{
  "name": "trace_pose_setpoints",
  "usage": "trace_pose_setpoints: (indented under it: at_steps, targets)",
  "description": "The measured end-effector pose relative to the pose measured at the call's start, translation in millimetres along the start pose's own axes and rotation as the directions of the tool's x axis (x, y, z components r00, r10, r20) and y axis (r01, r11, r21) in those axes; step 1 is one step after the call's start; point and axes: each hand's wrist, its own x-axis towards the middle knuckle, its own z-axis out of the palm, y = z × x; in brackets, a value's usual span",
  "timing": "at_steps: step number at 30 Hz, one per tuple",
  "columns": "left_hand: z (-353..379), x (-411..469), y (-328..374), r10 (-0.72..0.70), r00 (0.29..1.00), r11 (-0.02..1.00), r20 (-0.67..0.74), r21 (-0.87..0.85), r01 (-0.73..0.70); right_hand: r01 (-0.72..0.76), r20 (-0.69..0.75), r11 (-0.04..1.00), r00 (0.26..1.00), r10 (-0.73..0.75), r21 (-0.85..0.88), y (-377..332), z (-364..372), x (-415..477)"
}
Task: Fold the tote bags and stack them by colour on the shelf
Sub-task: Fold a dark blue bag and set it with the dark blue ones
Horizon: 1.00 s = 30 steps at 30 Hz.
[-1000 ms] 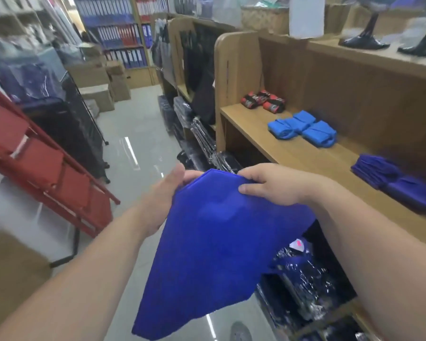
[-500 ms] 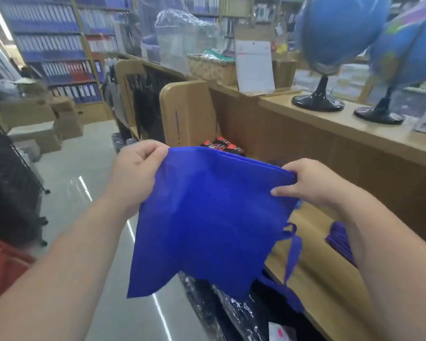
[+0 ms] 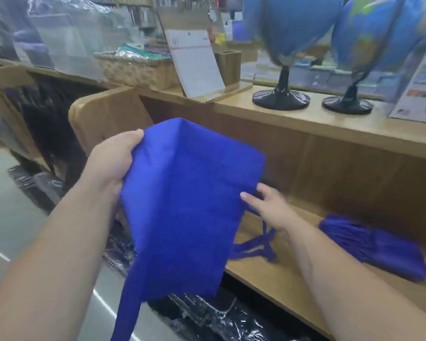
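Note:
A royal-blue tote bag (image 3: 187,207) hangs in front of me, creased down its middle, with one handle dangling at the bottom left. My left hand (image 3: 113,163) grips its upper left edge. My right hand (image 3: 268,207) is at the bag's right edge, fingers spread and blurred; whether it pinches the fabric I cannot tell. More blue handles (image 3: 258,247) trail onto the wooden shelf (image 3: 276,276). A pile of folded dark-blue bags (image 3: 376,244) lies on that shelf to the right.
Two globes on black stands (image 3: 280,99) (image 3: 347,104) sit on the upper shelf top, beside a desk calendar (image 3: 197,65) and a wicker basket (image 3: 133,67). Plastic-wrapped goods (image 3: 207,316) fill the lower level. A grey floor aisle (image 3: 15,217) runs on the left.
The bag has been creased lengthwise and narrowed. My right hand has dropped from the top right corner to the lower right edge. The view has tilted up towards the globes.

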Motion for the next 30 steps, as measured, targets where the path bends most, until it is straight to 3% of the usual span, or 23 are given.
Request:
trace_pose_setpoints:
  at_steps: [4, 7, 11, 14, 16, 19, 22, 25, 27, 30]
  targets:
    - [-5.3, 38.6, -10.4, 0.036, 0.997, 0.998, 0.066, 0.058, -0.039, -0.076, -0.15, 0.997, 0.986, 0.074, -0.009, -10.0, -7.3, 15.4]
    - [-14.4, 63.9, -37.9, 0.022, 0.989, 0.983, 0.148, 0.177, -0.048, -0.099, -0.276, 0.935, 0.961, 0.001, -0.34, -37.0, -38.8, 29.9]
    - [-9.4, 73.8, -101.4, -0.081, 0.989, 0.97, 0.124, 0.238, 0.049, -0.148, -0.287, 0.618, 0.949, -0.132, -0.772, -81.9, -67.3, 50.8]
    - [-0.5, 56.6, -161.6, -0.221, 0.975, 0.961, 0.0, 0.168, 0.218, -0.234, -0.333, 0.359, 0.911, -0.244, -0.903, -73.5, -49.9, 55.2]
    - [0.7, 49.9, -196.7, -0.326, 0.942, 0.94, -0.084, 0.08, 0.333, -0.181, -0.298, 0.339, 0.894, -0.334, -0.923, -45.0, -30.3, 44.7]
    - [-0.3, 53.0, -231.3, -0.48, 0.861, 0.878, -0.171, -0.095, 0.47, -0.072, -0.244, 0.401, 0.886, -0.395, -0.913, 6.4, -6.4, 10.0]
    - [0.6, 51.6, -245.1, -0.476, 0.859, 0.878, -0.191, -0.157, 0.452, -0.032, -0.204, 0.563, 0.948, -0.245, -0.826, 57.8, 4.2, -38.2]
    - [-6.1, 50.1, -255.8, -0.446, 0.874, 0.894, -0.193, -0.133, 0.427, -0.135, -0.174, 0.733, 0.984, 0.023, -0.667, 91.7, 1.2, -88.0]
    - [-14.1, 47.0, -259.1, -0.386, 0.911, 0.922, -0.145, -0.027, 0.386, -0.21, -0.155, 0.697, 0.978, 0.142, -0.686, 103.6, -3.9, -116.0]
    - [-24.6, 36.0, -256.9, -0.267, 0.964, 0.95, 0.011, 0.171, 0.261, -0.306, -0.157, 0.471, 0.931, 0.329, -0.828, 102.6, -19.6, -139.3]
